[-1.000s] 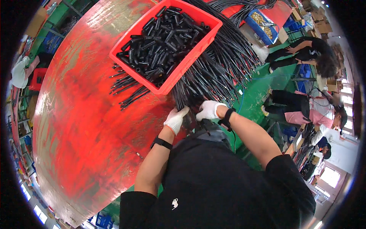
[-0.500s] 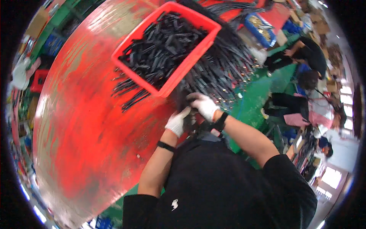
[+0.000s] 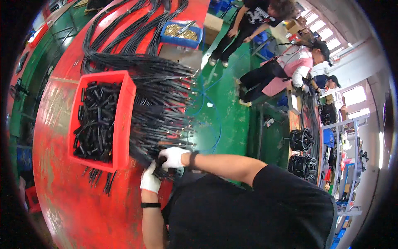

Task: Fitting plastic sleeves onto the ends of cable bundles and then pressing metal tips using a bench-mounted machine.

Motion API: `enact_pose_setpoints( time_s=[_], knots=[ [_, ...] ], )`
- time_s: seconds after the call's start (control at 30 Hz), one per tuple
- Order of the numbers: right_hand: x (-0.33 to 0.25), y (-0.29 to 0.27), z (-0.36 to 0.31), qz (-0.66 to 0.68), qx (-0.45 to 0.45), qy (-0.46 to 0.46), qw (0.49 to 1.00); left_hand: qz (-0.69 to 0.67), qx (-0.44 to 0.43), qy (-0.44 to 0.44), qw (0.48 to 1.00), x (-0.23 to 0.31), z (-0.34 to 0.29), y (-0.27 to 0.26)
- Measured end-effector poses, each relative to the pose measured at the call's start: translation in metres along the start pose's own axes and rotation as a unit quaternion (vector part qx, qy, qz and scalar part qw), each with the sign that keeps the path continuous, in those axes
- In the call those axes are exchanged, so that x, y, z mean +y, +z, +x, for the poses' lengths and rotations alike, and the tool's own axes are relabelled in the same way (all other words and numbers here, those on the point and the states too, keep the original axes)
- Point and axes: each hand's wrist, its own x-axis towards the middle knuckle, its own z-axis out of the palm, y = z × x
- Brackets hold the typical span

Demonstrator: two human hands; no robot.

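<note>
1) L hand (image 3: 150, 179): gloved, at near end of blk cables (image 3: 159, 85); finger closure hidden, cannot tell
2) R hand (image 3: 173, 157): gloved, just beside L hand, same cables; grip likewise cannot tell
3) Cables: on red table (image 3: 89, 207), mostly R of red bin (image 3: 123, 124) w/ blk tubes (image 3: 97, 116)
4) Blue tray (image 3: 182, 42): beyond bin, w/ brass-coloured pcs (image 3: 176, 32)

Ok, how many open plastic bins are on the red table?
2: the red bin of black sleeves at left, and the blue bin of brass-coloured pieces farther back.
</note>
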Motion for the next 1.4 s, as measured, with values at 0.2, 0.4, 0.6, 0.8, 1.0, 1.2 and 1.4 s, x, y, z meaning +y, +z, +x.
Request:
enact_pose_setpoints(
  time_s=[0.2,0.4,0.6,0.8,1.0,1.2,1.4],
  knots=[
    [0.016,-0.006,-0.049,0.075,-0.018,-0.014,0.997,0.071,0.033,-0.006,0.997,0.008,-0.002,-0.026],
    [0.026,-0.001,-0.072,0.093,-0.056,-0.005,0.994,0.04,0.077,0.032,0.996,0.001,0.0,-0.013],
    [0.02,-0.006,-0.081,0.053,-0.082,-0.001,0.995,0.05,0.1,0.062,0.992,-0.003,-0.001,0.001],
    [0.019,-0.004,-0.087,0.089,-0.094,0.001,0.992,0.047,0.092,0.069,0.992,-0.005,0.002,-0.005],
    [0.019,0.002,-0.077,0.147,-0.075,0.053,0.985,0.055,0.116,0.049,0.991,0.0,-0.009,0.017],
    [-0.012,0.01,-0.024,0.085,0.038,0.024,0.995,0.033,0.11,0.045,0.992,0.0,-0.004,0.013],
    [-0.044,0.015,0.056,0.045,0.065,0.016,0.997,-0.06,0.09,0.041,0.993,0.01,-0.021,-0.013]
  ],
)
